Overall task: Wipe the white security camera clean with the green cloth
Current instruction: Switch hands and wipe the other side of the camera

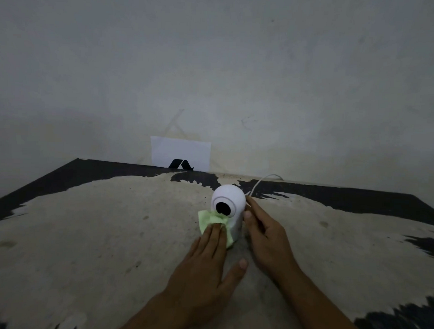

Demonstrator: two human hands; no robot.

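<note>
The green cloth [212,223] is bunched against the lower front of the white security camera [229,209], just under its dark lens, on the camera's left side. The left hand [205,269] lies flat over the cloth, fingers together and pressing it against the body, thumb spread out to the side. The camera stands upright, long axis vertical, toward the far edge of the surface [85,233], directly ahead of both hands. The right hand [265,237] braces it from the right, fingers loosely curled against its side. A white cable [259,183] trails behind towards the far edge. The surface is worn, pale where dark coating has peeled. A white paper [180,152] leans on the grey wall [214,65] behind.
</note>
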